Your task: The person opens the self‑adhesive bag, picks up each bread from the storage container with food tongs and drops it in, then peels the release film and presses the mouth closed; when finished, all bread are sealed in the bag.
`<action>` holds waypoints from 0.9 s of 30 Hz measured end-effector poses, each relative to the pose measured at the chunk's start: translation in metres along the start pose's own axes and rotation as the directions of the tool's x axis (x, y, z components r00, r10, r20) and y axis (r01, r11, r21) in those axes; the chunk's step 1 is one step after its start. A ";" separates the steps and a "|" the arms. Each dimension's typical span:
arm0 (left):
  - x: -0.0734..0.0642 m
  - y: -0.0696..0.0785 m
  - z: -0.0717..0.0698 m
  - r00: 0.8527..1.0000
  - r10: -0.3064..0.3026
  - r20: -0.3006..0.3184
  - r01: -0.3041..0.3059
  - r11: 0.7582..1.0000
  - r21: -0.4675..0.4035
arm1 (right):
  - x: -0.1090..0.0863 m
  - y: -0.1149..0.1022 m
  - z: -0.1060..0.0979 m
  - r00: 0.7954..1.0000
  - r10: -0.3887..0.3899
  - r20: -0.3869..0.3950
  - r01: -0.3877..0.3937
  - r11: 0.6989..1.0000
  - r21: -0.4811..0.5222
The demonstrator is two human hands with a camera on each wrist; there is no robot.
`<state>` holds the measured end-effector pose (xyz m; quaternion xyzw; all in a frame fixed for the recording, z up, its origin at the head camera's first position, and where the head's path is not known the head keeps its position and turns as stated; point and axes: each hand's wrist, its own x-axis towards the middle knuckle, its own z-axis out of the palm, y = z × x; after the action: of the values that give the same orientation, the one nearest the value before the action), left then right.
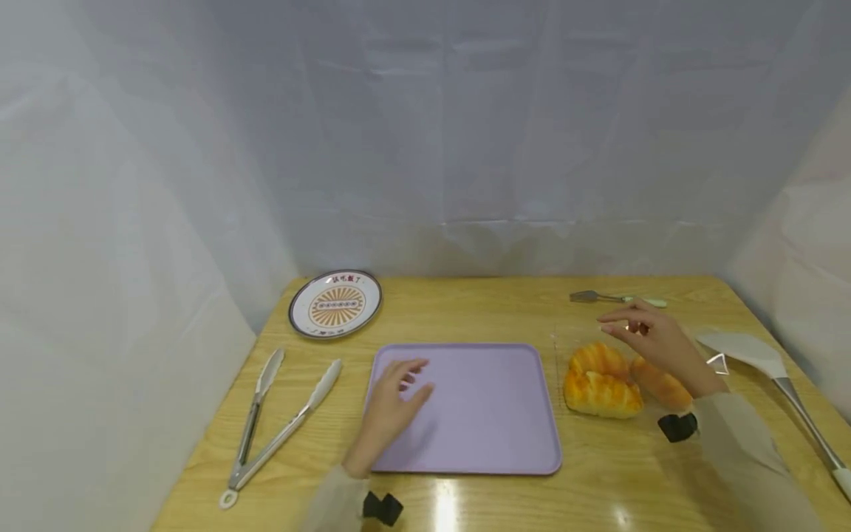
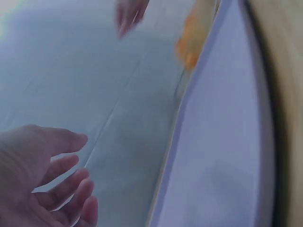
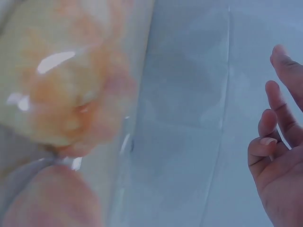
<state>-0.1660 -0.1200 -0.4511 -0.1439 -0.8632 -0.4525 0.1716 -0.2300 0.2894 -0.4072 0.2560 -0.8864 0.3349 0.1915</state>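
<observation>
My left hand (image 1: 388,410) hovers over the left part of a flat lilac tray (image 1: 485,414), fingers loosely bent, thumb apart, nothing held. In the left wrist view, that hand (image 2: 42,179) shows relaxed fingers beside the tray (image 2: 213,132). Above golden bread rolls (image 1: 601,391) on the right is my right hand (image 1: 654,343), its thumb and forefinger extended with a gap between them. The right wrist view shows this hand (image 3: 284,142) with bent fingers and no object. Glare over the bread (image 3: 71,94) suggests a clear cover or box; its full outline is hard to see.
Opened metal tongs (image 1: 272,447) lie left of the tray, with a round patterned plate (image 1: 335,304) behind them. A small fork-like utensil (image 1: 618,298) lies at the back right. Along the right edge is a white-headed utensil (image 1: 747,351) with a long metal handle. White sheeting surrounds the table.
</observation>
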 end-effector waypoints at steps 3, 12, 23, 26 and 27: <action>0.006 0.025 0.044 0.987 0.039 0.157 -0.021 0.993 -0.116 | 0.024 0.002 0.003 0.996 0.025 0.082 -0.026 1.000 0.011; 0.016 0.075 0.139 0.886 -0.104 0.451 0.211 0.958 -0.194 | 0.070 0.025 0.014 0.856 0.272 0.439 -0.282 0.959 -0.044; 0.018 0.090 0.179 0.802 -0.307 0.513 0.379 0.924 -0.039 | 0.084 0.041 0.038 0.650 0.355 0.672 -0.305 0.932 -0.197; 0.019 0.090 0.181 0.797 -0.310 0.519 0.384 0.923 -0.039 | 0.086 0.041 0.043 0.609 0.401 0.684 -0.314 0.914 -0.256; 0.019 0.090 0.182 0.796 -0.310 0.520 0.388 0.921 -0.045 | 0.086 0.041 0.045 0.595 0.408 0.692 -0.340 0.908 -0.243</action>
<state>-0.1768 0.0826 -0.4737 -0.1071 -0.8529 -0.4861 -0.1571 -0.3296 0.2567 -0.4149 0.1677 -0.9349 0.1991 -0.2414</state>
